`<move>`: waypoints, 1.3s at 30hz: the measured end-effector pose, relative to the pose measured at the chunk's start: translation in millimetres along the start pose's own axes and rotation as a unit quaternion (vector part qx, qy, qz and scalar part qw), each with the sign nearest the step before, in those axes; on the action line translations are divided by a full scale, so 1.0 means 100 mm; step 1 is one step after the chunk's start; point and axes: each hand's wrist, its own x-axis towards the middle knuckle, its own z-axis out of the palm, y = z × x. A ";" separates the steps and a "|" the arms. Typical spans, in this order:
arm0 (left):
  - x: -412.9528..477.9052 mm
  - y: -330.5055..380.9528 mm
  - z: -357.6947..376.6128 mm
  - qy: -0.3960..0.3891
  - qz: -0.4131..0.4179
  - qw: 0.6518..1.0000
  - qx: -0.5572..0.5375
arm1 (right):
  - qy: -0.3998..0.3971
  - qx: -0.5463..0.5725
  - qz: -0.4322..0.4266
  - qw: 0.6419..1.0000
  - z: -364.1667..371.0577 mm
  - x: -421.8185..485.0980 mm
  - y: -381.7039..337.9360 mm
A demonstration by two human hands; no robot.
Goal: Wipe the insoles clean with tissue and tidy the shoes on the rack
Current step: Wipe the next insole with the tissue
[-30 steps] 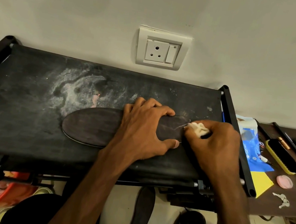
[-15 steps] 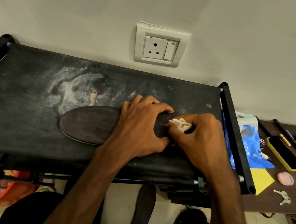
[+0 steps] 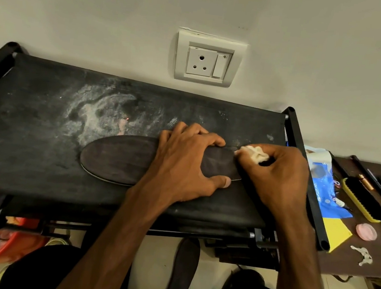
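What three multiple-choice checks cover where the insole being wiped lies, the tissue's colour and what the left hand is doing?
1. The insole being wiped lies: A on the rack's top shelf; B in a red tub; C on the side table.
2. The tissue is: A blue; B white; C yellow.
3. The left hand is: A hanging idle; B holding a brush; C gripping the insole.
Key: 1 A, flat on the dusty black fabric; 2 B, white wad in the right hand; 3 C, fingers and thumb clamp its edges.
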 end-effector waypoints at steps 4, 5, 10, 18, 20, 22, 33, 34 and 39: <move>-0.01 -0.01 0.01 0.005 -0.003 1.000 -0.007 | 0.073 0.039 0.021 0.996 -0.02 0.02 0.01; -0.01 -0.01 0.00 0.005 -0.004 1.000 -0.009 | 0.083 0.053 0.023 0.995 -0.04 0.02 -0.01; -0.01 0.00 0.01 0.008 -0.005 1.000 -0.011 | 0.006 0.054 0.010 0.998 -0.11 0.01 -0.01; -0.02 -0.01 0.00 0.004 -0.003 1.000 -0.008 | 0.039 0.016 0.037 0.998 0.05 0.05 -0.04; -0.02 -0.01 0.00 0.007 -0.005 1.000 -0.011 | 0.030 0.020 0.035 0.999 0.03 0.07 -0.06; -0.02 -0.01 -0.01 0.009 -0.008 1.000 -0.013 | 0.014 0.009 0.021 1.000 -0.03 0.07 -0.05; -0.01 0.00 0.00 -0.001 -0.010 1.000 -0.007 | -0.086 -0.062 -0.024 0.994 -0.23 0.01 -0.11; -0.01 0.00 0.00 -0.003 -0.008 1.000 -0.008 | -0.062 -0.066 -0.017 0.996 -0.18 0.01 -0.11; -0.01 0.00 -0.01 -0.005 -0.004 1.000 -0.006 | 0.020 -0.057 -0.012 0.998 0.04 0.03 -0.17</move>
